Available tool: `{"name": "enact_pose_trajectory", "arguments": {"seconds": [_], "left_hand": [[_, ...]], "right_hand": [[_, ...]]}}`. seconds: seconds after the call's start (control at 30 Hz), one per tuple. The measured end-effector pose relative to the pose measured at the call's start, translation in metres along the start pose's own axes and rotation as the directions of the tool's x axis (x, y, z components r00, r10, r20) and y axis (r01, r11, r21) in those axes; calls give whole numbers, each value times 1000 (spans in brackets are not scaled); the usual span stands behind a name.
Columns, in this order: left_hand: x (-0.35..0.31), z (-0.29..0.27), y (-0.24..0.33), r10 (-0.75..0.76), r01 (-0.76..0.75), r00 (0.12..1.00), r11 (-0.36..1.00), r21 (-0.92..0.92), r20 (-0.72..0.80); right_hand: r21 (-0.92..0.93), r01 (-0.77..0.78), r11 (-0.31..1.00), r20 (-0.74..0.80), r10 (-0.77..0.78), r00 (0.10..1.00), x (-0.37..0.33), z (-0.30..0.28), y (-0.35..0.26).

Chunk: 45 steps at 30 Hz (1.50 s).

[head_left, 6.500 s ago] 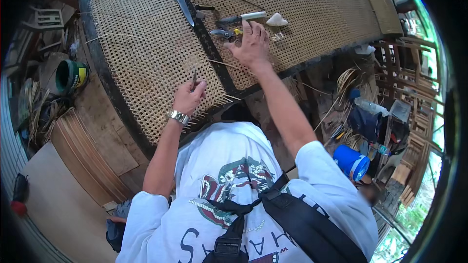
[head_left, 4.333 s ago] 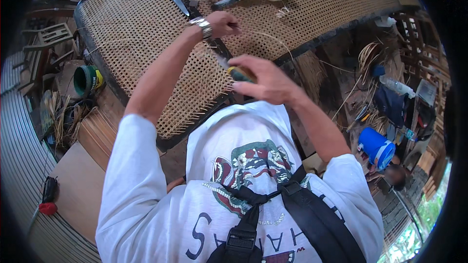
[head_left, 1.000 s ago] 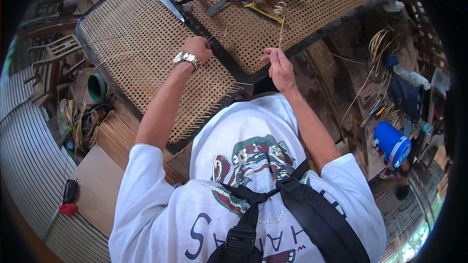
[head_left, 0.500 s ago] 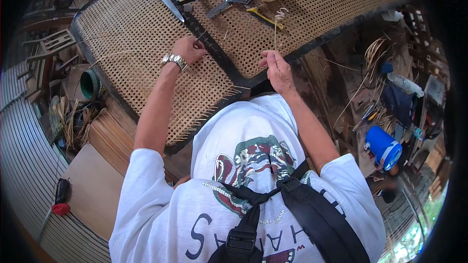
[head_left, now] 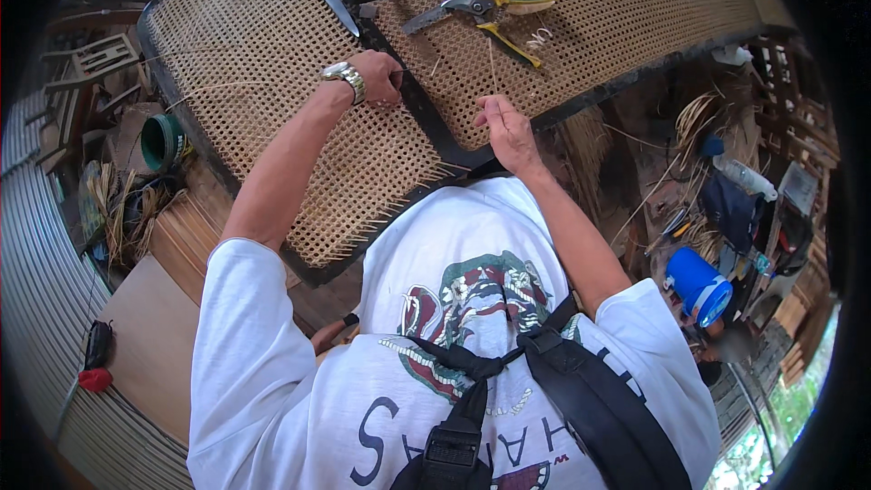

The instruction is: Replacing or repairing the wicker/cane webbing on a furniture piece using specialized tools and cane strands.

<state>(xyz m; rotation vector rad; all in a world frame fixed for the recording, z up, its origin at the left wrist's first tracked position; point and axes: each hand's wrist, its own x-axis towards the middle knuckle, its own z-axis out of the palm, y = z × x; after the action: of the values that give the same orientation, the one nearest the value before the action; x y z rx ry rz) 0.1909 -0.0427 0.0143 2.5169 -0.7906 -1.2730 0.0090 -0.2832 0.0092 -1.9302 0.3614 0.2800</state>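
Observation:
A woven cane panel (head_left: 263,45) in a black frame lies before me, split by a black crossbar (head_left: 419,104). My left hand (head_left: 376,77), a metal watch on its wrist, rests on the left section by the crossbar. Its fingers are curled closed, and what they hold is hidden. Over the right section's near corner, my right hand (head_left: 510,136) pinches a thin cane strand (head_left: 493,68) that stands up from its fingertips. Farther away lie yellow-handled pruning shears (head_left: 472,7). A knife blade (head_left: 334,2) lies beside the crossbar. Loose cane ends stick out along the near edge.
A green bucket (head_left: 161,142) and bundled cane strips (head_left: 127,218) are at the left, above wooden boards (head_left: 186,249). To the right are a blue bucket (head_left: 697,286), a clear bottle (head_left: 746,177) and more cane strips (head_left: 694,118). Part of another person's arm (head_left: 331,334) shows at lower left.
My left hand has moved right, up against the crossbar. The right hand still pinches the strand, which now leans slightly left. The whole view has shifted a little.

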Motion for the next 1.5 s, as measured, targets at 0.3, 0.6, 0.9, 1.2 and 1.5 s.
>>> {"name": "enact_pose_trajectory", "arguments": {"seconds": [0.3, 0.6, 0.9, 1.2, 1.5], "left_hand": [[7, 11, 18, -83, 98, 993, 979, 180, -90], [-43, 79, 102, -19, -244, 872, 848, -470, -489], [-57, 145, 109, -247, -438, 831, 262, -860, -499], [-109, 108, 11, -647, -630, 697, -346, -695, -309], [-159, 92, -32, -848, -485, 349, 200, -851, -398]], "right_hand": [[-111, 119, 987, -27, -123, 992, -2, 13, 2], [-498, -88, 863, -271, -59, 961, -41, 2, 14], [-723, 144, 676, -87, -295, 951, -90, 39, -39], [106, -61, 992, 263, 32, 964, -59, 18, -32], [-295, -34, 955, 589, 210, 780, -9, -33, -67]]}}
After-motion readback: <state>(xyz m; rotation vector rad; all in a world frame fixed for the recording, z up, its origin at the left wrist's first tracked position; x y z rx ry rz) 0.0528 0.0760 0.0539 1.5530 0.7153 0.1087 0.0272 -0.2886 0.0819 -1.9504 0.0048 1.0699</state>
